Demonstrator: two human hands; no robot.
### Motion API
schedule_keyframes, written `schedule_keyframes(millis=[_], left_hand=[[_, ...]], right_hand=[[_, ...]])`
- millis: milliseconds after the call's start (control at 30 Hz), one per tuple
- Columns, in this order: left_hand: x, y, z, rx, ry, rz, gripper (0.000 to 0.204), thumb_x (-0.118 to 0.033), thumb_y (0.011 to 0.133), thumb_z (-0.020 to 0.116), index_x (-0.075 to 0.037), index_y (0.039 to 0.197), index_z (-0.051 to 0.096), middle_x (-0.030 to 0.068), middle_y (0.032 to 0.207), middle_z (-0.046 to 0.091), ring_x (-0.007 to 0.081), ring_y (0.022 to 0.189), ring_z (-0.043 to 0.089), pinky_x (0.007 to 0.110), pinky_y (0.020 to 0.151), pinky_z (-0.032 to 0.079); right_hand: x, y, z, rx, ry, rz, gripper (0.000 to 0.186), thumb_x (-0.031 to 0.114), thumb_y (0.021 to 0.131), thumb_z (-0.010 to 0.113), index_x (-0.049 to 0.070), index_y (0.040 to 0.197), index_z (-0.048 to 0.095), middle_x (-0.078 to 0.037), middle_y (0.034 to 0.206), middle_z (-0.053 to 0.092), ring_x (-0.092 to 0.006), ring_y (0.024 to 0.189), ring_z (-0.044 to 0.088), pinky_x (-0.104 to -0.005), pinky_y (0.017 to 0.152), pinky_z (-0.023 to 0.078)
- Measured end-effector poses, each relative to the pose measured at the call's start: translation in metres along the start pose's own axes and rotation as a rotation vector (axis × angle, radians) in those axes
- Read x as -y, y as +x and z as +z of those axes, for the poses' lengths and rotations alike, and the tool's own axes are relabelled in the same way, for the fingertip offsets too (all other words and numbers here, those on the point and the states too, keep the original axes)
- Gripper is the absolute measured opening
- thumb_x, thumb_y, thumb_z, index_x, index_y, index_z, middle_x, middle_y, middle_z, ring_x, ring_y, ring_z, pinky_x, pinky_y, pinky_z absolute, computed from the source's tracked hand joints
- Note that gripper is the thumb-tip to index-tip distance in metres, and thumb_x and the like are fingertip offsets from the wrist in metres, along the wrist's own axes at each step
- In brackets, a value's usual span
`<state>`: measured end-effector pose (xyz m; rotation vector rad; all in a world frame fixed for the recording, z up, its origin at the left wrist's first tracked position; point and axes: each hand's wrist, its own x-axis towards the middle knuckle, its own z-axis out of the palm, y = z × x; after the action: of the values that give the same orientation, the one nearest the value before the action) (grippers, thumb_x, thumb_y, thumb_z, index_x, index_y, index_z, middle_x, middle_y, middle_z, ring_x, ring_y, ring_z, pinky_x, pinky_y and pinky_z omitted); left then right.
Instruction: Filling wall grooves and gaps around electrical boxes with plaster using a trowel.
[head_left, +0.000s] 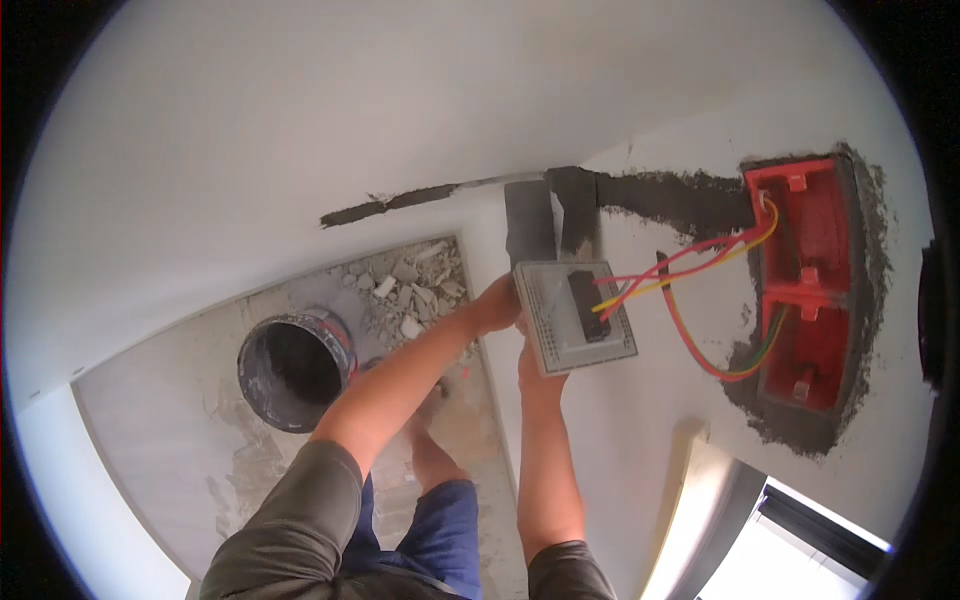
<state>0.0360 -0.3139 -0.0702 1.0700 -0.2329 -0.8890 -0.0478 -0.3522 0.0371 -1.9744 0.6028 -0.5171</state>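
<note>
Grey-sleeved arms (390,388) out, both hands (495,306) clasp a square grey plastic plate (554,325) (fingers closed, tips hidden), likely sparing red-and-yellow wires (664,282).

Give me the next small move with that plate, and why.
Probably a light tug on the red and yellow wires at the black block on the back of the plate. The left hand and right hand hold the plate away from the upper red box, so the connections look easy to reach, and whether the wire ends sit firmly can't be told from here.
</note>
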Motion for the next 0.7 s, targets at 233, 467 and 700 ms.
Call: schedule_keyframes(millis=[233,467,700], left_hand=[[-0.014,-0.013,-0.002,-0.028,-0.048,-0.153,0.038,-0.018,0.093,0.056,0.0,0.125,0.048,0.0111,0.098,0.066,0.016,0.082,0.061,0.032,0.067,0.051],[-0.009,-0.009,0.001,0.056,0.038,-0.13,0.035,-0.02,0.095,0.053,-0.001,0.124,0.049,0.0109,0.096,0.065,0.0163,0.078,0.059,0.033,0.066,0.05],[-0.005,-0.016,-0.009,-0.029,0.184,-0.07,0.037,-0.019,0.093,0.054,-0.001,0.126,0.048,0.0112,0.102,0.065,0.0168,0.088,0.06,0.032,0.076,0.05]], right_hand=[[0.007,-0.017,-0.027,0.018,-0.218,0.046,0.018,0.004,0.087,0.062,-0.001,0.104,0.061,-0.01,0.096,0.062,-0.0211,0.086,0.058,-0.0342,0.077,0.048],[0.019,-0.018,-0.052,0.128,-0.245,0.017,0.031,-0.002,0.084,0.057,-0.002,0.115,0.056,-0.017,0.113,0.059,-0.0341,0.108,0.054,-0.0409,0.095,0.041],[0.049,-0.002,-0.059,0.428,-0.677,-0.183,0.036,0.005,0.077,0.061,0.001,0.112,0.062,-0.018,0.111,0.063,-0.0427,0.104,0.056,-0.0476,0.088,0.047]])
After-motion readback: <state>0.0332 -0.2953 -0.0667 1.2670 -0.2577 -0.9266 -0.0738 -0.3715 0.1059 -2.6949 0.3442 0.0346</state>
